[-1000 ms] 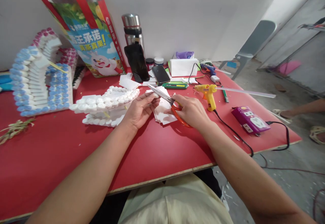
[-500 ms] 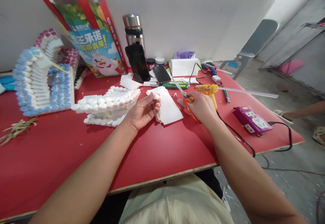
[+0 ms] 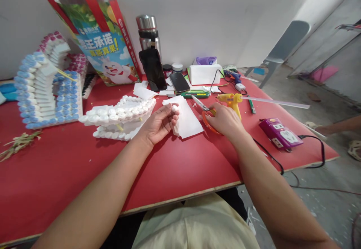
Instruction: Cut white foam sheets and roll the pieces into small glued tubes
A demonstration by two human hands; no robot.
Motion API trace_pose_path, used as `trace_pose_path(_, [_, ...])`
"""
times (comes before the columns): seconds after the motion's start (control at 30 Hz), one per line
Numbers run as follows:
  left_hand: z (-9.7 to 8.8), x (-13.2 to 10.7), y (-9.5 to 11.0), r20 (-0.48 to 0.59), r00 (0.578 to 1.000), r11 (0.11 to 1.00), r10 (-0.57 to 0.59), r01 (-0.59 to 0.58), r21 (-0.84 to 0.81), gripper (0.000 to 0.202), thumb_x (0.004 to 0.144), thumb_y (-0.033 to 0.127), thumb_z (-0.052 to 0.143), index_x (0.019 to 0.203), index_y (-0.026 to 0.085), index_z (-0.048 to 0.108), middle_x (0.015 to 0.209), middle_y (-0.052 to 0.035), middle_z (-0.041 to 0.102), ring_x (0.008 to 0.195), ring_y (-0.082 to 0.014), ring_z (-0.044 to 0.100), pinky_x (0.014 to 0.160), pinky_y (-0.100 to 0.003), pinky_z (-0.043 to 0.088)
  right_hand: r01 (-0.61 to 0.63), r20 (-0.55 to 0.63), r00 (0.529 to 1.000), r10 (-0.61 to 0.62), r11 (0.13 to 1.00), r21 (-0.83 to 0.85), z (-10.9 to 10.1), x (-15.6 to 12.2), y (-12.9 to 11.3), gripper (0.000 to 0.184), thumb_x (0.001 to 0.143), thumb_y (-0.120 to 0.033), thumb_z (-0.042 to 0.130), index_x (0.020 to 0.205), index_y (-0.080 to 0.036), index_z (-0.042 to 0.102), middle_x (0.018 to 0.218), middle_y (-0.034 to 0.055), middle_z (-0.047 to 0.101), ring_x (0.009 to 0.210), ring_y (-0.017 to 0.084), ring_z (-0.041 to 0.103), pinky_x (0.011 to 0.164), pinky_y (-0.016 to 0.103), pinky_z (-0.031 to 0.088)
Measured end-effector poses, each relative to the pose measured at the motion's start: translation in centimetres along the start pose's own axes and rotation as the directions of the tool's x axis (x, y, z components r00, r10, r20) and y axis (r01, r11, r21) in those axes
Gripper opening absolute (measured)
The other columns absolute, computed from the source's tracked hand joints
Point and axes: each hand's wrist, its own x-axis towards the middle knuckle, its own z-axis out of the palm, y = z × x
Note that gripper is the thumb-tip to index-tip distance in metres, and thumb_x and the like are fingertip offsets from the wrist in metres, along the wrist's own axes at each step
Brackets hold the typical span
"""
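My left hand (image 3: 162, 123) is closed, pinching a small white rounded piece (image 3: 175, 108) between thumb and fingers. Whether the piece is paper or something softer I cannot tell. Just beneath it lies a stack of white paper sheets (image 3: 189, 123). My right hand (image 3: 227, 119) is closed on the orange handles of a pair of scissors (image 3: 208, 119). Their blades point away to the upper left, low over the red table. To the left of my left hand stands a white model (image 3: 113, 116) edged with rows of small white rounded pieces.
Right of the scissors are a yellow glue gun (image 3: 234, 100) with a long clear stick and a purple power socket (image 3: 280, 133). Behind sit a phone (image 3: 179, 82), a green cutter knife (image 3: 196, 94) and a steel flask (image 3: 148, 34). A blue-and-white model (image 3: 39, 91) stands left.
My right hand has lowered the scissors toward the tabletop, their tips now nearer me. My left hand stays in place, with the white piece slightly turned.
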Motion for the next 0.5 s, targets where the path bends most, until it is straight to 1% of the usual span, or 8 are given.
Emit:
trace_pose_path(0.07, [0.2,0.0,0.0,0.007,1.0,1.0,-0.002,0.003,-0.011,0.021,0.087,0.027,0.076,0.093,0.009,0.068,0.079,-0.0039,0.065,0.061,-0.0061,0.062,0.055,-0.012,0.053,0.046,0.0,0.999,-0.047,0.993,0.108,-0.3,-0.2,-0.2,0.039,0.084,-0.057,0.064,0.102,-0.023,0.064,0.074,0.0064,0.068,0.072,0.027,0.063,0.057,0.031,0.034])
trace_pose_path(0.13, [0.3,0.0,0.1,-0.002,1.0,1.0,0.004,-0.004,-0.031,0.021,0.087,0.028,0.076,0.088,0.01,0.067,0.078,-0.0038,0.064,0.059,-0.0054,0.06,0.052,-0.011,0.051,0.122,0.037,0.99,-0.135,0.964,0.238,-0.7,-0.6,-0.6,0.045,0.082,-0.059,0.066,0.109,-0.025,0.059,0.068,0.0003,0.063,0.064,0.023,0.06,0.056,0.029,0.035])
trace_pose_path(0.17, [0.4,0.0,0.1,-0.015,1.0,0.999,0.009,-0.009,-0.042,0.019,0.088,0.027,0.075,0.087,0.01,0.066,0.078,-0.0042,0.065,0.059,-0.0054,0.06,0.052,-0.011,0.051,0.171,0.059,0.979,-0.196,0.941,0.292,-0.8,-0.9,-0.8,0.048,0.081,-0.058,0.068,0.113,-0.025,0.056,0.068,-0.0012,0.062,0.063,0.021,0.058,0.057,0.028,0.036])
trace_pose_path(0.23, [0.5,0.0,0.2,-0.063,0.998,0.998,0.015,-0.019,-0.065,0.014,0.09,0.022,0.071,0.085,0.01,0.065,0.078,-0.0058,0.066,0.059,-0.0057,0.06,0.052,-0.011,0.05,0.28,0.074,0.943,-0.325,0.893,0.351,-1.0,-1.3,-1.4,0.053,0.079,-0.055,0.071,0.117,-0.024,0.052,0.078,0.0,0.064,0.068,0.02,0.058,0.06,0.029,0.039])
trace_pose_path(0.3, [0.5,0.1,0.2,-0.116,0.993,0.995,0.022,-0.033,-0.091,0.01,0.09,0.014,0.067,0.081,0.01,0.064,0.074,-0.0054,0.065,0.058,-0.0064,0.059,0.051,-0.012,0.049,0.388,0.043,0.902,-0.429,0.852,0.352,-0.8,-1.7,-1.9,0.054,0.077,-0.053,0.074,0.117,-0.022,0.052,0.09,0.004,0.065,0.079,0.021,0.059,0.066,0.03,0.042])
trace_pose_path(0.37, [0.6,0.1,0.2,-0.143,0.989,0.991,0.041,-0.059,-0.124,0.014,0.086,0.005,0.065,0.075,0.012,0.061,0.067,-0.002,0.061,0.055,-0.0071,0.058,0.047,-0.013,0.046,0.46,0.005,0.873,-0.488,0.827,0.324,-0.4,-1.9,-2.3,0.052,0.077,-0.051,0.075,0.115,-0.022,0.053,0.097,0.0067,0.064,0.087,0.023,0.059,0.071,0.031,0.043])
trace_pose_path(0.43, [0.6,0.1,0.1,-0.142,0.987,0.986,0.071,-0.092,-0.142,0.017,0.081,0.001,0.065,0.071,0.014,0.058,0.061,0.0012,0.056,0.052,-0.0078,0.055,0.045,-0.015,0.043,0.497,-0.026,0.858,-0.513,0.818,0.289,0.0,-2.0,-2.6,0.05,0.078,-0.05,0.074,0.114,-0.022,0.053,0.097,0.0076,0.064,0.088,0.024,0.059,0.073,0.032,0.043])
trace_pose_path(0.5, [0.7,0.1,0.0,-0.136,0.986,0.985,0.094,-0.112,-0.129,0.018,0.079,0.002,0.066,0.07,0.015,0.057,0.058,0.0022,0.054,0.05,-0.0083,0.053,0.045,-0.017,0.042,0.511,-0.045,0.854,-0.518,0.821,0.255,0.3,-2.1,-2.7,0.048,0.08,-0.05,0.073,0.114,-0.021,0.054,0.096,0.008,0.063,0.084,0.024,0.059,0.071,0.032,0.042])
